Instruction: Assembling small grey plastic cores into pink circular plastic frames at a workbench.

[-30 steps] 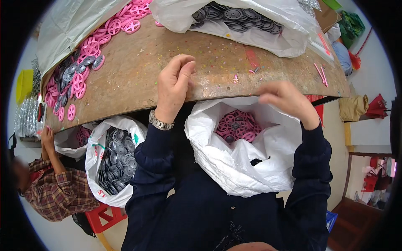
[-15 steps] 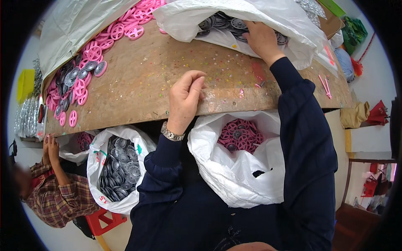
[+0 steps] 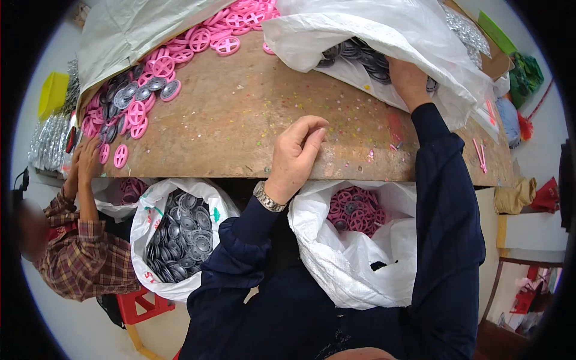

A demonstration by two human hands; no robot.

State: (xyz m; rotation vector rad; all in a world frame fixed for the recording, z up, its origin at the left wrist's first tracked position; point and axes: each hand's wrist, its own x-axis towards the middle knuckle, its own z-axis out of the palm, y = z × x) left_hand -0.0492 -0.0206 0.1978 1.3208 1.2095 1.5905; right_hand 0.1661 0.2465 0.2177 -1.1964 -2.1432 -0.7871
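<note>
My left hand (image 3: 294, 157) rests loosely closed at the table's front edge, thumb against the curled fingers. Its palm side is hidden, so I cannot see whether it holds anything. At the back right, my right hand (image 3: 409, 81) reaches into the mouth of a white woven bag (image 3: 300, 42) among grey wheel-like plastic discs (image 3: 367, 59). The bag's flap and the discs hide its fingers. Pink spoked plastic rings (image 3: 227, 45) spill across the table's back left, with several grey discs (image 3: 157, 84) among them, some set into rings.
Below the table edge, an open white sack (image 3: 312, 240) holds pink rings, and another sack (image 3: 141, 240) holds grey discs. A co-worker's hands (image 3: 87, 159) are at the table's left edge. Pink sticks (image 3: 480, 155) lie on the wooden table (image 3: 228, 126) at right.
The view has shifted, moving the scene rightward. My right hand has gone deeper under the bag's flap. The co-worker's hands have risen towards the pink rings. My left hand keeps its curled pose.
</note>
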